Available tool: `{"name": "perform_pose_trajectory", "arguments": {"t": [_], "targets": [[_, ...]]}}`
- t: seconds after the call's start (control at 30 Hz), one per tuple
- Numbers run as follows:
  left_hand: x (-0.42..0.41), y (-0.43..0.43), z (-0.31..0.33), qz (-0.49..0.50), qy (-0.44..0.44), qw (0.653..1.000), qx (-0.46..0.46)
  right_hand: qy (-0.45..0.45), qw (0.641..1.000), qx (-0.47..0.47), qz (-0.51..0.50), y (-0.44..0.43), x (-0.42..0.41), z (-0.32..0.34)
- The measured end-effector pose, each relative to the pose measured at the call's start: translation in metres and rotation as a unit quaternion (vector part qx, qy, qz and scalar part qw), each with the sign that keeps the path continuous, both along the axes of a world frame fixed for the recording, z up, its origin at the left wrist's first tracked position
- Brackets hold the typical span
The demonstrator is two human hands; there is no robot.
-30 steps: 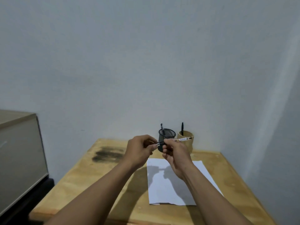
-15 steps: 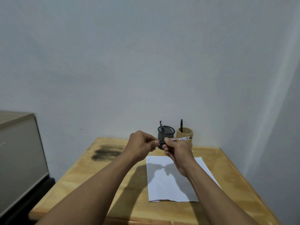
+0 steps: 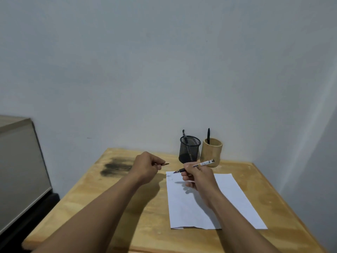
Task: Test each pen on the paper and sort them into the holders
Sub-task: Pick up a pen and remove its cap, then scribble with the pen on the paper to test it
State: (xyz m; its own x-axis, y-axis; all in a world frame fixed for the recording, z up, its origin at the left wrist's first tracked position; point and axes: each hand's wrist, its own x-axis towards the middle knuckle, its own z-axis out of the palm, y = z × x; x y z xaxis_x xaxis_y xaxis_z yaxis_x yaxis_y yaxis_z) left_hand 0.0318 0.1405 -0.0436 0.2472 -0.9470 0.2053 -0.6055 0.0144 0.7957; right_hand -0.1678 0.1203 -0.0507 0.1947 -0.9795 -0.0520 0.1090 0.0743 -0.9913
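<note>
Right grip (image 3: 197, 177) clasps a pen (image 3: 202, 163), its tip hovering over the paper's (image 3: 218, 207) far left corner. Left grip (image 3: 145, 168), left of the paper, pinches the cap (image 3: 164, 164). Beyond the paper stand a mesh holder (image 3: 188, 150) and a wooden holder (image 3: 211, 152). A dark stain (image 3: 114, 166) marks the counter (image 3: 109, 207) to the paper's left.

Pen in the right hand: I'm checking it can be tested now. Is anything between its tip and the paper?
Nothing visible. The pen in the right hand points its bare tip at the far left corner of the paper; the left hand holds a small dark piece, likely the cap, clear of it.
</note>
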Motion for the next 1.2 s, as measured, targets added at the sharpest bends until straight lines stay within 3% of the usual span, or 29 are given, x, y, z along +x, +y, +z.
{"name": "perform_pose_trajectory", "arguments": {"t": [0.17,0.33,0.47,0.63,0.77,0.97,1.13,1.2], "targets": [[0.005,-0.020,-0.020,0.052,-0.035,0.998,-0.014,-0.017,0.998,0.047,-0.028,-0.007,0.010,-0.029],[0.008,-0.033,-0.047,0.081,-0.078,0.993,0.024,-0.025,0.999,0.038,-0.029,-0.009,0.010,-0.035],[0.004,-0.039,-0.052,0.106,-0.141,0.984,-0.004,-0.001,0.999,0.020,-0.027,-0.012,0.011,-0.039],[0.002,-0.010,-0.050,0.031,-0.242,0.969,-0.047,0.010,1.000,0.004,-0.027,-0.010,0.011,-0.037],[-0.003,0.025,-0.059,-0.035,-0.304,0.951,0.044,0.033,0.999,-0.014,-0.021,-0.005,0.012,-0.036],[-0.008,0.042,-0.061,-0.032,-0.314,0.945,0.087,0.121,0.992,-0.028,-0.036,-0.005,0.015,-0.031],[-0.012,0.041,-0.065,-0.033,-0.340,0.933,0.113,0.088,0.995,-0.029,-0.024,-0.009,0.023,-0.026],[-0.011,0.041,-0.065,-0.033,-0.343,0.932,0.114,0.117,0.992,-0.048,-0.020,-0.011,0.025,-0.030]]}}
